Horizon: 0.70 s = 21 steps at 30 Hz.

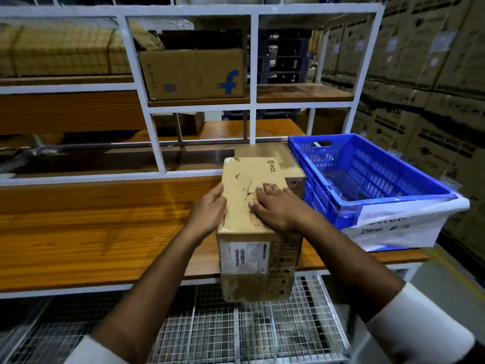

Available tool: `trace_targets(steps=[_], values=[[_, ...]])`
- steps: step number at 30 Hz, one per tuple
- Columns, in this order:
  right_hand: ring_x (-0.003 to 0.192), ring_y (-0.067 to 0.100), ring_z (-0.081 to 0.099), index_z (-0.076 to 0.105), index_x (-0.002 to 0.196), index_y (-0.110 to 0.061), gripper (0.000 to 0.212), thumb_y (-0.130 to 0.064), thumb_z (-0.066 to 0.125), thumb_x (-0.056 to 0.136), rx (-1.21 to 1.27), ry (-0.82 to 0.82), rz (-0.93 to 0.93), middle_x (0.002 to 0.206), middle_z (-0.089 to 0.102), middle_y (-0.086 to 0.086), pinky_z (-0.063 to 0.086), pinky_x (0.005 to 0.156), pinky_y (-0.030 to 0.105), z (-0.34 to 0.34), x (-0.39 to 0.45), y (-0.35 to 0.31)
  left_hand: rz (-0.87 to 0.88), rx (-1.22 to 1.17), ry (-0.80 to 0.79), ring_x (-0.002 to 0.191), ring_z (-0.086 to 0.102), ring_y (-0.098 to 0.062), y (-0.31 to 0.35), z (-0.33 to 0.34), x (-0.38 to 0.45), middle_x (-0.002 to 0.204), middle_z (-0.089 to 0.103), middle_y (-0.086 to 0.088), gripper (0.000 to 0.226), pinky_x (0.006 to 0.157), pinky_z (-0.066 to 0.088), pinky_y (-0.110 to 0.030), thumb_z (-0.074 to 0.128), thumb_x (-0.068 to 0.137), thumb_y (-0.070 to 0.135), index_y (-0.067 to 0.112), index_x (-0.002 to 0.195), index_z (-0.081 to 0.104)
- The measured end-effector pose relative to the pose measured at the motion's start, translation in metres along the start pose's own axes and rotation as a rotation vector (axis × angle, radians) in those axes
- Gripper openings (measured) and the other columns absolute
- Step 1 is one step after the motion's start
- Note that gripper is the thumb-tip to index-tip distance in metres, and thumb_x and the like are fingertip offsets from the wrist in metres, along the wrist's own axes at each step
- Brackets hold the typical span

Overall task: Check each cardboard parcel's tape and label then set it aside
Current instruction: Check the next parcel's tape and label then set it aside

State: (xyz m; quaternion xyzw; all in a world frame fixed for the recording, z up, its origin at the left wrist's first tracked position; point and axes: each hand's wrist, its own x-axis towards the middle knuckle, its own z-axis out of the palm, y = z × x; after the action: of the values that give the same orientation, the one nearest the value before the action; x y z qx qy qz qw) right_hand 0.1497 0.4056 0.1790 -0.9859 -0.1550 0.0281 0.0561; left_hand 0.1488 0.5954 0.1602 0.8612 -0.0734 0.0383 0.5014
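Cardboard parcel [256,195], two hands on it, left [207,210], right [275,206], one blue crate [372,203]

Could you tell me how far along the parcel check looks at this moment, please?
Done: nothing clearly; another box lies behind the parcel, its status unknowable. In hand: the cardboard parcel sits on the wooden bench, overhanging its front edge, left hand on its side and right hand flat on its taped top. Its white label faces the camera. Left: setting it aside. The blue crate looks empty.
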Motion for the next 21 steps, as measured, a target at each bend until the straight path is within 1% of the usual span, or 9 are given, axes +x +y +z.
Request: trace_targets(steps=[2,4,6,8,11,14,17,19,21], values=[[0.152,0.024,0.007,0.018,0.156,-0.014,0.067,-0.053,0.022,0.103,-0.035,-0.002,0.001,0.164,0.009,0.014,0.007,0.123,0.047,-0.003,0.017,0.002,-0.028,0.215,0.004,0.122,0.053,-0.016,0.004,0.001,0.018,0.148,0.047,-0.001,0.046,0.096,0.049,-0.036,0.036,0.106,0.031,0.026,0.151,0.034],[0.152,0.025,0.007,0.016,0.157,-0.013,0.065,-0.051,0.023,0.104,-0.058,0.008,-0.003,0.164,0.009,0.014,0.008,0.122,0.045,-0.006,0.036,0.004,-0.029,0.490,-0.032,0.138,0.037,-0.027,0.007,0.005,0.039,0.157,0.032,-0.007,0.047,0.110,0.036,-0.042,0.034,0.106,0.032,0.022,0.152,0.034],[0.152,0.025,0.008,0.013,0.157,-0.013,0.065,-0.049,0.024,0.104,-0.069,0.012,-0.007,0.164,0.008,0.014,0.010,0.122,0.044,-0.007,0.056,0.006,0.040,0.712,-0.051,0.149,0.015,-0.028,0.011,0.010,0.059,0.163,0.018,-0.006,0.046,0.119,0.022,-0.047,0.031,0.105,0.033,0.021,0.150,0.036],[0.152,0.025,0.008,0.012,0.157,-0.012,0.063,-0.045,0.025,0.105,-0.088,0.014,-0.006,0.165,0.008,0.013,0.011,0.122,0.044,-0.008,0.075,0.008,0.088,0.827,-0.060,0.151,0.009,-0.024,0.013,0.014,0.078,0.163,0.017,-0.003,0.048,0.120,0.015,-0.050,0.029,0.105,0.035,0.021,0.150,0.035],[0.152,0.023,0.009,0.013,0.157,-0.012,0.059,-0.038,0.024,0.106,-0.066,0.004,-0.001,0.165,0.009,0.010,0.011,0.122,0.043,-0.012,0.094,0.012,0.148,0.916,-0.147,0.150,0.014,-0.019,0.017,0.022,0.100,0.162,0.023,-0.003,0.050,0.120,0.011,-0.051,0.030,0.105,0.032,0.019,0.153,0.027],[0.151,0.021,0.011,0.016,0.157,-0.014,0.056,-0.035,0.020,0.106,-0.036,0.040,0.012,0.165,0.013,0.008,0.011,0.122,0.043,-0.015,0.107,0.019,0.183,0.896,-0.172,0.150,0.015,-0.018,0.019,0.025,0.116,0.162,0.022,-0.002,0.054,0.121,0.004,-0.049,0.035,0.103,0.029,0.019,0.155,0.023],[0.150,0.022,0.017,0.021,0.156,-0.012,0.055,-0.034,0.021,0.106,-0.051,0.076,0.006,0.163,0.018,0.010,0.016,0.120,0.044,-0.009,0.114,0.024,0.161,0.818,-0.183,0.149,0.019,-0.018,0.014,0.024,0.125,0.161,0.025,-0.002,0.051,0.121,0.008,-0.049,0.032,0.104,0.030,0.020,0.154,0.028],[0.150,0.023,0.019,0.022,0.155,-0.010,0.055,-0.034,0.022,0.106,-0.071,0.091,-0.010,0.163,0.020,0.011,0.019,0.119,0.044,-0.006,0.116,0.026,0.171,0.836,-0.184,0.148,0.020,-0.019,0.015,0.025,0.125,0.161,0.025,-0.002,0.050,0.120,0.011,-0.050,0.031,0.105,0.031,0.019,0.153,0.028],[0.150,0.023,0.019,0.021,0.156,-0.010,0.054,-0.033,0.022,0.106,-0.060,0.072,-0.018,0.163,0.019,0.011,0.020,0.119,0.042,-0.009,0.116,0.027,0.168,0.857,-0.194,0.149,0.018,-0.019,0.017,0.024,0.121,0.162,0.023,-0.002,0.051,0.120,0.008,-0.050,0.030,0.105,0.032,0.019,0.154,0.026]])
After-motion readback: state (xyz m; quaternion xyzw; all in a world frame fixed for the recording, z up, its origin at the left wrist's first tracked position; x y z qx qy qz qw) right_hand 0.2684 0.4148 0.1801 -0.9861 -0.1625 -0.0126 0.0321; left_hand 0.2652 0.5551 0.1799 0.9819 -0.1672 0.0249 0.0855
